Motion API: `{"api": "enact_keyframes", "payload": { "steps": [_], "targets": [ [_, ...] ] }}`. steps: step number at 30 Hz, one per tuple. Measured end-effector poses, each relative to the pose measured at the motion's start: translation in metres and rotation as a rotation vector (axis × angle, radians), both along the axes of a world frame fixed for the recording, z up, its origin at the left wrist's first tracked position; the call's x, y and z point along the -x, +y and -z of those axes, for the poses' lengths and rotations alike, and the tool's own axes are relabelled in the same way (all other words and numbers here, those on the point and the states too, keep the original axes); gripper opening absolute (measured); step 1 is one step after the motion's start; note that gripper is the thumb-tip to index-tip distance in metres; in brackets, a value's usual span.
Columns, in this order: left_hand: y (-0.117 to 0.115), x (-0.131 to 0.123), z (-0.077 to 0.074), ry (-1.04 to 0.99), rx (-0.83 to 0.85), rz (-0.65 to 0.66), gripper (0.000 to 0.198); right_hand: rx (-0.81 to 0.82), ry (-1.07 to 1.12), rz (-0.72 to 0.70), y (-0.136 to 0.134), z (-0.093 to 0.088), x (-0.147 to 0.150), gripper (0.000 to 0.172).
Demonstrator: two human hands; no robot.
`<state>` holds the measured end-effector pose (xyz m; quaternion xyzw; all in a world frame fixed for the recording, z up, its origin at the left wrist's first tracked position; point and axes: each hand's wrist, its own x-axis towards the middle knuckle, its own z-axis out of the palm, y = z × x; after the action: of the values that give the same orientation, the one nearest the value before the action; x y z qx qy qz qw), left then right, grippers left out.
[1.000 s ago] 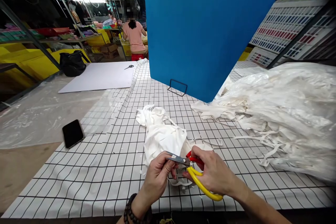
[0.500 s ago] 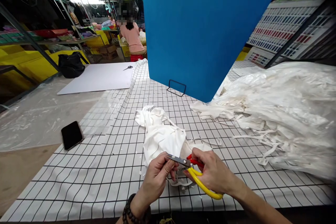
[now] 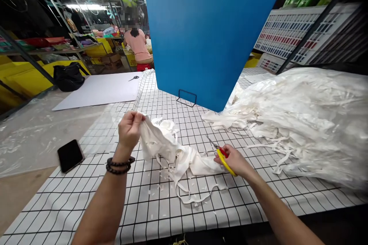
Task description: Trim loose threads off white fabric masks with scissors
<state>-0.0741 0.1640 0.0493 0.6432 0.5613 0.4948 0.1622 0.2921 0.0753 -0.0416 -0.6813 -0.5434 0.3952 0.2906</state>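
Observation:
My left hand [image 3: 130, 128] is closed in a pinch on the upper end of a white cloth piece [image 3: 169, 149] and lifts it off the checked table cover [image 3: 86, 206]. The rest of the cloth trails down to the right, with thin straps hanging toward me. My right hand [image 3: 233, 159] grips yellow and red handled scissors [image 3: 220, 153], blades pointing away to the left, resting beside the cloth's lower end. Small white cuttings lie on the cover under the cloth.
A big heap of white cloth pieces under clear plastic [image 3: 301, 118] fills the right side. A blue upright board [image 3: 209, 34] stands behind. A black phone [image 3: 69, 155] lies at the left. Farther off lie a white sheet [image 3: 100, 90] with small scissors [image 3: 133, 78], and a person in pink [image 3: 137, 44].
My left hand let go near the blades, moved up and left, and now lifts the cloth's end. My right hand carried the scissors right and away. The view has shifted slightly.

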Motion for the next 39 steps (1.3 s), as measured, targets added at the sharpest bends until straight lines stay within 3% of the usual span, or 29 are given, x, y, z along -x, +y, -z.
{"api": "enact_keyframes", "payload": {
  "steps": [3,5,8,11,13,15,18,24,27,30,32,35,37,39],
  "targets": [
    [0.022,-0.004,0.002,0.189,0.173,0.036,0.031,0.003,0.0,-0.019,-0.003,0.015,0.015,0.036],
    [0.015,-0.02,0.015,0.256,0.258,0.076,0.03,-0.004,0.005,-0.021,-0.005,0.021,0.024,0.031],
    [-0.023,-0.058,0.046,0.32,0.329,0.14,0.035,-0.03,0.035,0.008,-0.003,0.024,0.024,0.023],
    [-0.066,-0.093,0.079,0.324,0.422,0.324,0.04,-0.069,0.097,0.054,0.001,0.023,0.012,0.023],
    [-0.084,-0.106,0.097,0.288,0.487,0.396,0.041,-0.1,0.159,0.075,0.004,0.02,0.002,0.026],
    [-0.09,-0.109,0.107,0.225,0.543,0.416,0.029,-0.135,0.229,0.1,0.008,0.015,-0.008,0.029],
    [-0.088,-0.102,0.108,0.08,0.645,0.444,0.009,-0.192,0.313,0.161,0.021,0.004,-0.02,0.035],
    [-0.097,-0.105,0.089,-0.337,0.938,0.61,0.043,-0.269,0.375,0.209,0.053,-0.02,-0.019,0.04],
    [-0.105,-0.114,0.085,-0.471,1.017,0.6,0.045,-0.192,0.386,0.091,0.044,-0.024,0.0,0.039],
    [-0.112,-0.113,0.082,-0.526,1.061,0.59,0.046,-0.048,0.425,-0.096,0.016,-0.015,0.025,0.04],
    [-0.117,-0.104,0.081,-0.476,1.029,0.59,0.043,0.029,0.44,-0.178,-0.004,-0.003,0.041,0.04],
    [-0.125,-0.086,0.082,-0.091,0.794,0.451,0.049,0.074,0.419,-0.189,-0.023,0.017,0.059,0.041],
    [-0.129,-0.075,0.083,0.175,0.681,0.338,0.035,0.075,0.374,-0.164,-0.028,0.026,0.066,0.043],
    [-0.131,-0.065,0.083,0.265,0.709,0.309,0.017,0.069,0.318,-0.144,-0.029,0.028,0.067,0.042]
  ]
}}
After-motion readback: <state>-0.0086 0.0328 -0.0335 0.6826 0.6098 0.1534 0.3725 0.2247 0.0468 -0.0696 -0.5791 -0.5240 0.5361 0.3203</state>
